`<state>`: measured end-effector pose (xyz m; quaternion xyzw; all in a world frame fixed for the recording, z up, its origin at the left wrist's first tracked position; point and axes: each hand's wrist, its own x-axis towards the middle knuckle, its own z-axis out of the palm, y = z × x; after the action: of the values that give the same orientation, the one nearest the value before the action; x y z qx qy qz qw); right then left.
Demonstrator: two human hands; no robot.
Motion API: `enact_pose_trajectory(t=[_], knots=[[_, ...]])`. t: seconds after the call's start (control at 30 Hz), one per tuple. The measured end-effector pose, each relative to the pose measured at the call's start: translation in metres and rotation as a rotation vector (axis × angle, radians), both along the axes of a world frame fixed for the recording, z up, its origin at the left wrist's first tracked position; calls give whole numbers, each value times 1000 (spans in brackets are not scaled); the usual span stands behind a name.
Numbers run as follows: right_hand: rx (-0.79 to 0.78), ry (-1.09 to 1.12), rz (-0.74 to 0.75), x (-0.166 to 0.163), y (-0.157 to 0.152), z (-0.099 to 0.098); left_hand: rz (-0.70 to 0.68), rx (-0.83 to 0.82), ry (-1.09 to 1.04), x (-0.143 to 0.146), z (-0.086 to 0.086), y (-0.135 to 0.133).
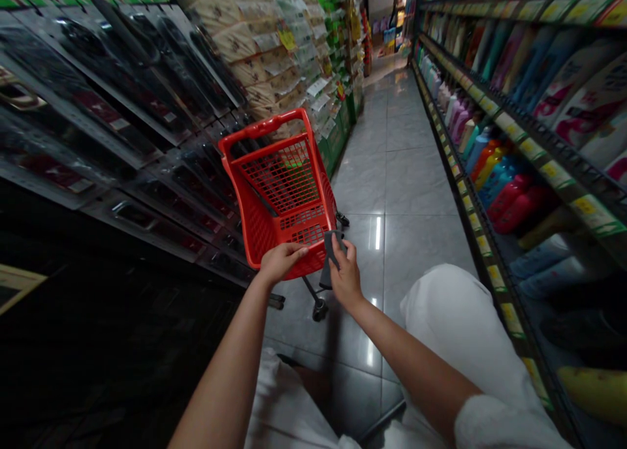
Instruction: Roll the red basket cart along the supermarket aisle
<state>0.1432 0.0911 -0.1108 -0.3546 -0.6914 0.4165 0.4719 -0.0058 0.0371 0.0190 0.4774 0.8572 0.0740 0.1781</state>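
Observation:
A red plastic shopping cart (304, 211) with a grid-patterned basket stands tilted in view just ahead of me. My left hand (283, 263) is at its near rim, fingers closed together over the edge; their undersides are hidden. Beside the cart's near right corner, my right hand (347, 274) grips a dark grey, flat, cloth-like piece (328, 273) that hangs down past the rim. Its thumb and fingers press on the upper part. Inside the basket I see only the red grid floor and walls.
Packaged knives or similar tools hang on a rack (147, 109) at left. Stacked tissue-like packs (264, 51) stand beyond it. Shelves of bottles (514, 201) line the right side. Grey floor tiles (406, 175) run down the aisle. My white-clothed knee (445, 318) is near the right shelf.

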Motion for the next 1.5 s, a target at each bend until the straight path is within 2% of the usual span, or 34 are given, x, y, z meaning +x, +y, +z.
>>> enact_pose_trajectory(t=[0.13,0.23,0.4,0.63,0.9,1.07,1.27,1.33,1.4,1.5], knots=[[-16,-67,-44,9,23,16,12,-4,37,20,3,5],[26,-81,-112,13,27,15,21,0,42,35,4,12],[195,-204,-145,23,14,9,25,15,54,54,4,25],[163,-250,-202,43,56,27,56,16,83,72,1,37],[367,-395,-192,62,54,27,38,52,90,92,0,44],[345,-442,-224,70,71,36,-100,20,31,87,2,39],[409,-402,-194,72,36,20,-59,44,2,93,2,39],[419,-404,-182,74,33,18,-58,55,7,98,3,40],[389,-398,-207,76,45,20,-58,53,27,102,3,39],[261,-301,-263,74,72,26,-44,37,62,107,3,40]])
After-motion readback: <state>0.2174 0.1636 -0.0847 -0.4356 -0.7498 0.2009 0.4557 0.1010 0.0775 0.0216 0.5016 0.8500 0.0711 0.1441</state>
